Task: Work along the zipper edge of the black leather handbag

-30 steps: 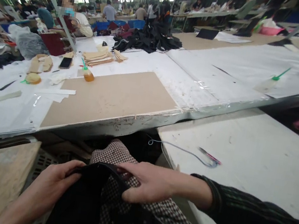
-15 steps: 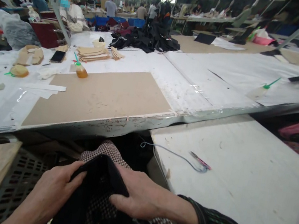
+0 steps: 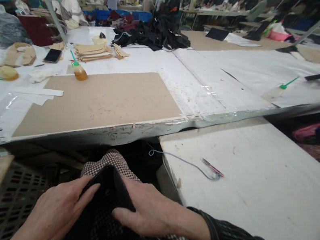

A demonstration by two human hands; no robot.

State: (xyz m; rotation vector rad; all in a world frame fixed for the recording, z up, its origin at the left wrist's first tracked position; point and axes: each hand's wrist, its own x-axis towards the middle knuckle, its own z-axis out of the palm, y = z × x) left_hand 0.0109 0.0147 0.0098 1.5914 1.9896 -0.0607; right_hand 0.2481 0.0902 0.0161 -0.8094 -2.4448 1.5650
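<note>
Low in the head view, over my lap, I hold a black piece of material [image 3: 81, 223] with both hands; its exact kind does not show. Its upper part is folded, with the two sides standing up in a peak. My left hand [image 3: 56, 207] pinches the left edge between thumb and fingers. Across from it, my right hand [image 3: 152, 213] grips the right edge, thumb on the near side and fingers behind. Brown-and-white checked cloth [image 3: 113, 159] covers my lap beneath the piece.
A white side table [image 3: 254, 181] with a pen [image 3: 212, 167] and a thin cord is on my right. Ahead, the long worktable bears a tan board [image 3: 105, 98], a glue bottle [image 3: 79, 71], a phone [image 3: 53, 56] and black pieces [image 3: 156, 33]. A plastic crate [image 3: 17, 194] stands lower left.
The view has tilted slightly down and shifted right. My left hand has come a little closer to my right, narrowing the fold. Both hands keep hold of the black piece.
</note>
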